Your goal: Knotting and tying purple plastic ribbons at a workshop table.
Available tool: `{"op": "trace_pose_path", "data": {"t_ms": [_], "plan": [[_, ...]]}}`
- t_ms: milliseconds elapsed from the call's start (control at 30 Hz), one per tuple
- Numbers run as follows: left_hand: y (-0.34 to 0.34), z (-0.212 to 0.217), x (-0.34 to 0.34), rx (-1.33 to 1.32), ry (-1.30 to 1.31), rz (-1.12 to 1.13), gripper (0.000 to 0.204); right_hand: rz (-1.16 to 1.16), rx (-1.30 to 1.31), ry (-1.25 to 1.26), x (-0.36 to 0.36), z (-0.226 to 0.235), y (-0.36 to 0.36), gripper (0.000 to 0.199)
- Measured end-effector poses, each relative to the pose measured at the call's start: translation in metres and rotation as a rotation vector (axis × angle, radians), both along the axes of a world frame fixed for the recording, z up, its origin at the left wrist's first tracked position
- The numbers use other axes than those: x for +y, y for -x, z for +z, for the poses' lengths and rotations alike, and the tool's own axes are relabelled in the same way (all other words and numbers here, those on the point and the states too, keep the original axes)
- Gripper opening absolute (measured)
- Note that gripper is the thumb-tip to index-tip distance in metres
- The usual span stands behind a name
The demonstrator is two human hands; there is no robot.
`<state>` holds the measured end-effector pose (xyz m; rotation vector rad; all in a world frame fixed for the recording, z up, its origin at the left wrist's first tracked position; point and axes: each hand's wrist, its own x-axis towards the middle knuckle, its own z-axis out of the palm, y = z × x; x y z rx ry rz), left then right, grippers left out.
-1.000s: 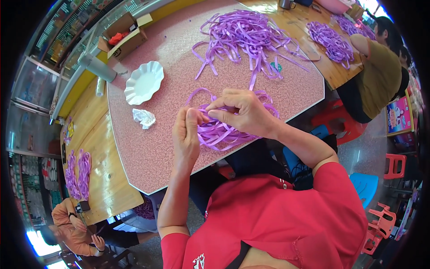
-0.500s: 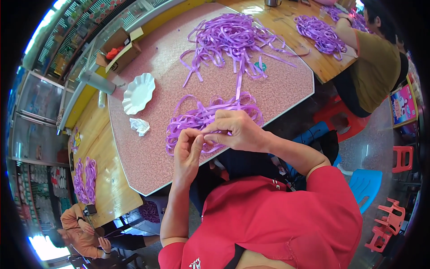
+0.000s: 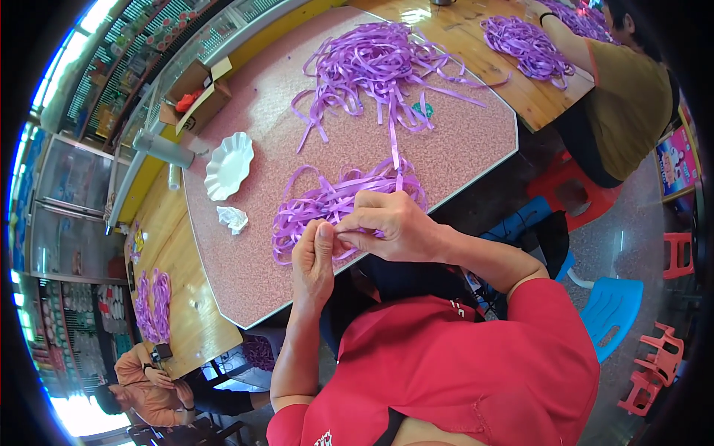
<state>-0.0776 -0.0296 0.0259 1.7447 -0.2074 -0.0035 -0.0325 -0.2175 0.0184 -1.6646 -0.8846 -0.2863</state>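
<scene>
Pink angular-cornered table [image 3: 245,271]: finely speckled, edged in white. Tangled heap of glossy purple ribbon [image 3: 368,63], 12 o'clock: pale highlights. Looped bundle of glossy purple ribbon [image 3: 309,208], centre: matching shade. Round white scallop-edged plate [image 3: 229,167], 10 o'clock: unpatterned. Crumpled white paper [image 3: 232,219], 9 o'clock. Open brown cardboard box [image 3: 207,110], 10 o'clock; red-orange contents [image 3: 189,99]. Red cloth shirt [image 3: 446,349], 5 o'clock: small white print. Blue plastic seat [image 3: 613,301], 4 o'clock.

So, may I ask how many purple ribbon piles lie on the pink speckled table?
2: the larger purple ribbon pile toward the far side; the smaller purple ribbon pile nearer, partly hidden by the left hand and right hand.
</scene>
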Motion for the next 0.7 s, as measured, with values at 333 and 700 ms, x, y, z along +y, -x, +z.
{"op": "trace_pose_path", "data": {"t_ms": [333,700], "plan": [[0.005,-0.003,0.023,0.101,0.35,-0.056,0.009,0.087,0.128,-0.054,0.015,0.008,-0.007,0.014],[0.016,-0.016,0.07,0.072,0.483,0.105,0.013,0.313,0.583,-0.127,0.072,0.002,-0.026,0.019]]}}
